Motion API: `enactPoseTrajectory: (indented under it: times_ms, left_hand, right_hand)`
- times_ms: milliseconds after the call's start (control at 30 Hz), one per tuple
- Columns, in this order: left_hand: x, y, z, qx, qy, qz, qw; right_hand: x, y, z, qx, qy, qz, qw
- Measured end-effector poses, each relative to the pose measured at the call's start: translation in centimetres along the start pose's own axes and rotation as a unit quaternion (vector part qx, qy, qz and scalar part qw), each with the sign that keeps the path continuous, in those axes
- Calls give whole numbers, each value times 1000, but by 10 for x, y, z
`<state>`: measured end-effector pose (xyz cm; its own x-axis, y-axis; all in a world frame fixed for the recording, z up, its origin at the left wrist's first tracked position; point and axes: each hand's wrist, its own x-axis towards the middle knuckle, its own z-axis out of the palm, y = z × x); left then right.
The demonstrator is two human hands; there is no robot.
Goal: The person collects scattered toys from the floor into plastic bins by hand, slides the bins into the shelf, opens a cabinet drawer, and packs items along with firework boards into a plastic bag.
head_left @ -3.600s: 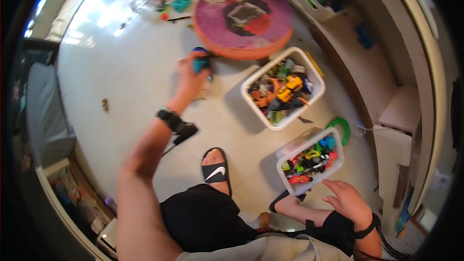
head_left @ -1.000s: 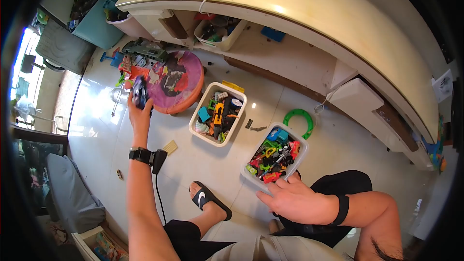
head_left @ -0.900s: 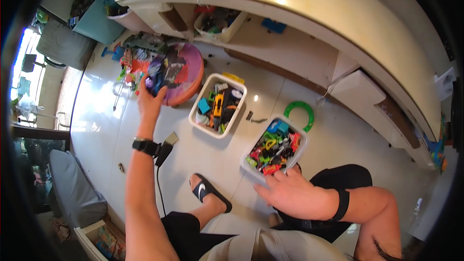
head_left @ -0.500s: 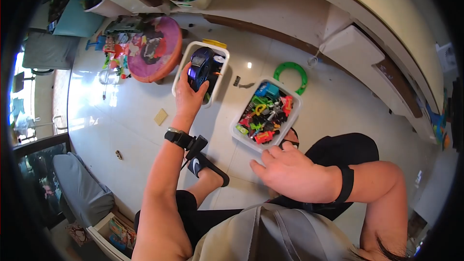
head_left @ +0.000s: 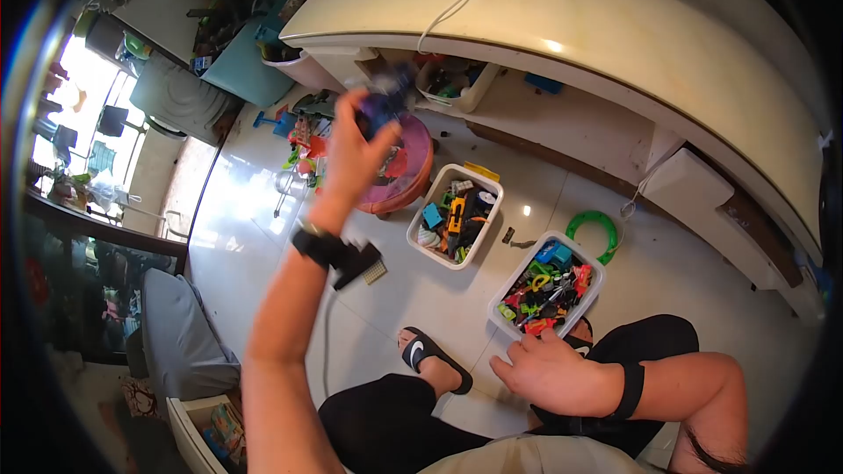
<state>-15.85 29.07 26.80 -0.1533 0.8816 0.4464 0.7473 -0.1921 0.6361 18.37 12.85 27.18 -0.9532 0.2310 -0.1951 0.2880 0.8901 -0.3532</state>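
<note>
My left hand (head_left: pixel 356 154) is raised over the round pink-and-purple stool, gripping a dark blue toy car (head_left: pixel 385 101) that is blurred by motion. Below and right of it stands a white bin (head_left: pixel 411 233) of mixed toys, with a yellow toy vehicle (head_left: pixel 456 215) on top. A second plastic bin (head_left: pixel 496 320), filled with small colourful toy parts, sits in front of my right leg. Beside its near rim is my right hand (head_left: pixel 562 373), fingers loosely apart and holding nothing; whether they touch the rim I cannot tell.
A green ring (head_left: pixel 593 218) lies on the tiled floor beyond the second bin. The stool (head_left: pixel 420 154) has scattered toys on its left. A long cream cabinet (head_left: pixel 615 35) runs along the back, with another toy bin (head_left: pixel 479 92) on its open shelf.
My left hand has lifted the toy car out of the white bin and carried it up over the stool. The view has tilted upward. My right hand stays by the second bin.
</note>
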Motion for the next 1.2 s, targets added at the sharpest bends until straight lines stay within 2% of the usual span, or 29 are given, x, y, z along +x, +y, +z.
enactPoseTrajectory:
  times_ms: [133,167,267,300,333,367,400,433,467,500,567,600,633,700,767,800,867,900,933,967,1000,1033,1067,1100,1133,1167,1200]
  left_hand:
    - [90,-10,-40,110,42,66,991]
    - [107,-12,-42,107,25,26,994]
    - [160,-56,-33,203,54,70,975]
    - [173,-71,-29,226,63,80,969]
    - [186,-87,-26,221,49,45,973]
    - [198,-108,-23,201,57,65,976]
    - [204,-119,-22,163,43,55,984]
    - [219,-147,-22,126,57,85,987]
    - [235,-175,-27,199,84,135,967]
    - [253,-199,-32,180,71,133,972]
    - [257,-195,-38,204,33,32,978]
    - [265,-203,-38,167,22,37,985]
    - [271,-204,-41,196,9,38,980]
    - [275,-209,-43,124,-28,19,992]
    - [268,-203,-40,181,3,54,982]
    - [269,-211,-42,155,-12,64,986]
    - [278,-223,-45,148,-18,85,985]
    - [233,-132,-24,103,-156,18,982]
    - [227,-129,-20,94,-109,50,988]
    - [223,-132,-16,81,-63,82,991]
    - [219,-140,-15,85,-65,80,991]
    - [216,-146,-14,232,61,160,957]
    - [218,-155,-12,366,183,236,882]
    - [249,-199,-47,363,107,232,896]
    - [223,-178,-37,358,108,214,902]
    - [214,-184,-36,389,155,276,865]
    - [189,-175,-25,364,175,294,866]
  right_hand:
    - [-5,-6,5,49,-32,-24,998]
    - [-7,-3,4,50,-34,-19,998]
    - [-15,11,-3,102,-53,18,993]
    - [-18,19,-2,109,-74,62,989]
    - [-21,26,-2,119,-97,105,983]
    - [-22,35,-7,128,-106,108,980]
    - [-23,45,-18,127,-120,149,973]
    - [-24,56,-30,127,-135,188,965]
    - [-25,67,-44,145,-102,210,962]
    - [-29,77,-57,165,-71,235,955]
    - [-51,92,-80,208,46,338,917]
    - [-73,94,-83,230,98,432,866]
    - [-98,97,-83,240,150,519,806]
    - [-140,111,-63,278,214,642,682]
    - [-188,115,-22,304,160,737,583]
    - [-209,120,11,322,117,763,549]
    - [-233,117,128,349,0,776,525]
    - [-237,108,197,354,-72,769,527]
    - [-232,94,271,351,-151,751,538]
    - [-221,73,344,332,-245,721,557]
    - [-204,50,411,287,-353,676,580]
    - [-184,26,470,232,-449,624,596]
    - [-168,-1,525,159,-533,578,597]
    - [-151,-29,574,48,-622,519,584]
    - [-140,-58,625,-148,-738,408,516]
    - [-128,-80,669,-286,-802,316,419]
    - [-128,-89,672,-280,-809,327,399]
